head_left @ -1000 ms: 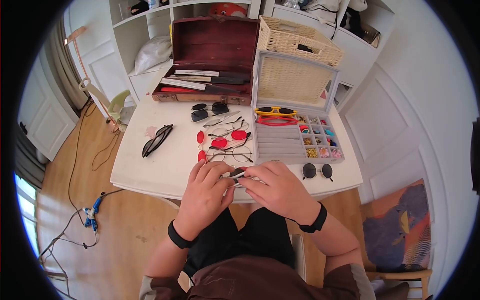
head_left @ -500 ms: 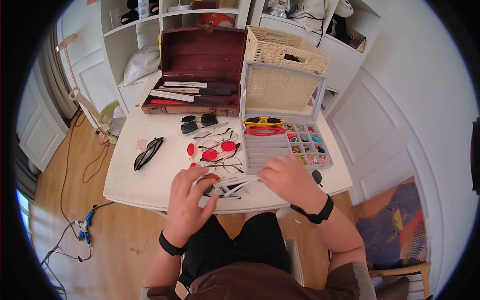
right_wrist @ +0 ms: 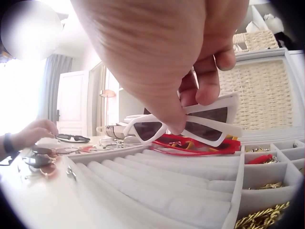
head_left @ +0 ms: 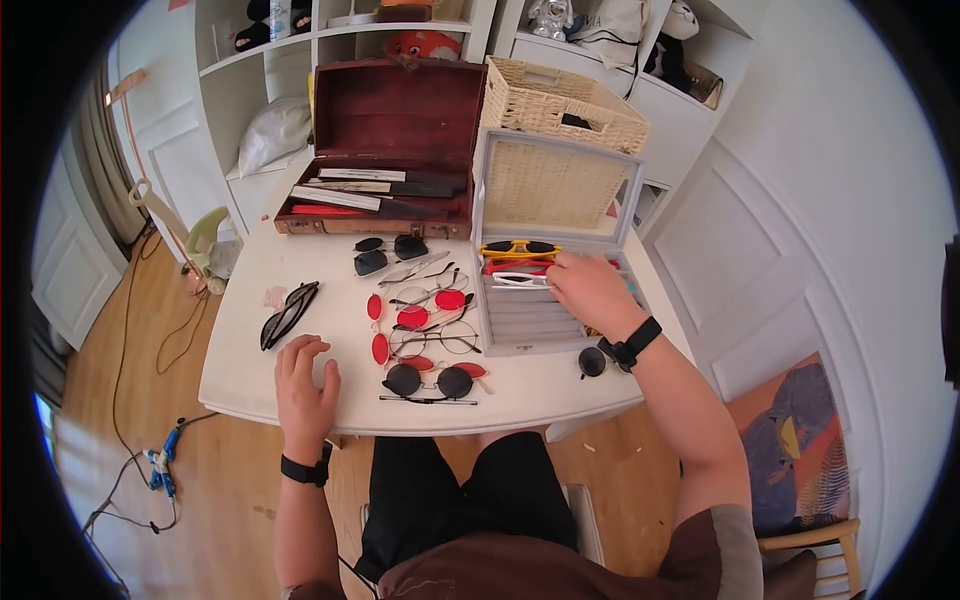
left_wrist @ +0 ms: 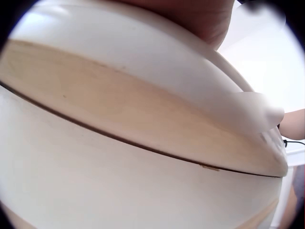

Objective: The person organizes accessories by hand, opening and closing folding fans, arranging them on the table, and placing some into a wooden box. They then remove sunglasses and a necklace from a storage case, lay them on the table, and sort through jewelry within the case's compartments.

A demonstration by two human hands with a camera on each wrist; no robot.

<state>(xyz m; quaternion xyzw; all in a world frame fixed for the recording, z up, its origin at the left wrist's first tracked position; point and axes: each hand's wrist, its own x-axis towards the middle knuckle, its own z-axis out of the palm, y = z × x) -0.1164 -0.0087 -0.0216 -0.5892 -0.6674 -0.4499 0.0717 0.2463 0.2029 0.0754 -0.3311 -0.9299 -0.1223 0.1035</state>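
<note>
My right hand (head_left: 597, 293) pinches a pair of white-framed sunglasses (right_wrist: 207, 132) by the middle of the frame, with thumb and fingers. It holds them over the ridged side of a grey jewelry box (head_left: 530, 322), just in front of red-framed glasses (right_wrist: 190, 149). Behind those, yellow sunglasses (head_left: 520, 248) lie along the box's back. The left hand (head_left: 306, 388) is at the table's front left, fingers loosely bent and holding nothing. Black folded sunglasses (head_left: 290, 315) lie a little beyond it.
Round dark sunglasses (head_left: 428, 381), red-lensed glasses (head_left: 411, 316) and several other pairs lie mid-table. Another round dark pair (head_left: 593, 362) sits by the box's front right corner. An open dark-red case (head_left: 395, 110) with folded fans and a wicker basket (head_left: 560, 105) stand behind.
My right hand has carried the white sunglasses from the table's front edge to the box. The left hand has let go and drawn back to the left; round dark sunglasses now show in front.
</note>
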